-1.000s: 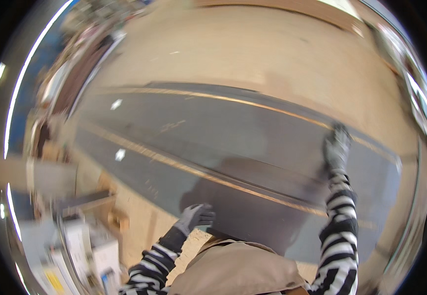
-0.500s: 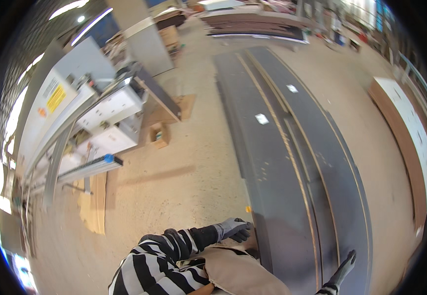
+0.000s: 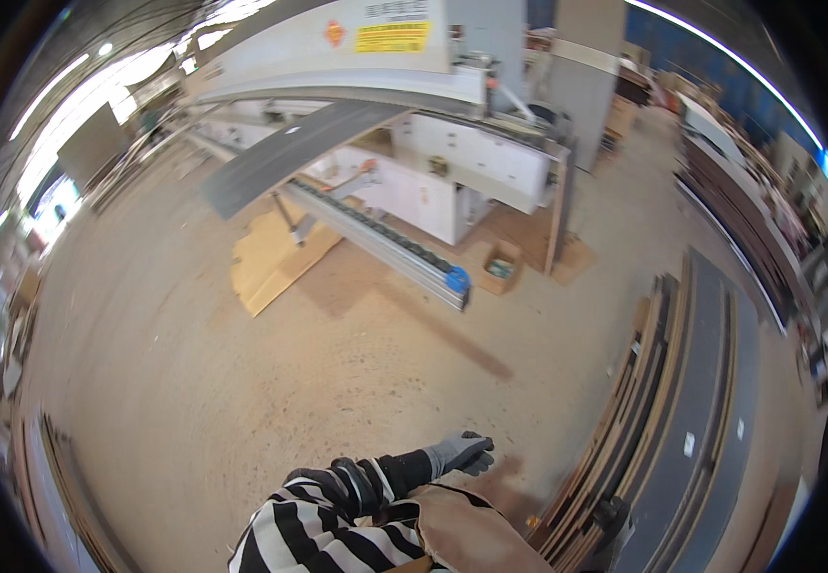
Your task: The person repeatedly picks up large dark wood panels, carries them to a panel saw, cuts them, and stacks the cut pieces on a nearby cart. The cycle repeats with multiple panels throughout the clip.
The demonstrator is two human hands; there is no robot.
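Head view: stack of dark panels, lower right of frame; long axis slanting from the lower edge up and rightward. Right hand, the nearer, over the stack's lower end; grip and contact cannot be told. Left hand, lower centre, empty, fingers loosely curled; stack to its right, apart.

right hand blurred, grip unclear

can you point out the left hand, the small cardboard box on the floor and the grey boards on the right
left hand (image 3: 461,454), head view: middle of the gloved hand
small cardboard box (image 3: 497,284), head view: its near wall
grey boards (image 3: 698,387), head view: upper face of one board
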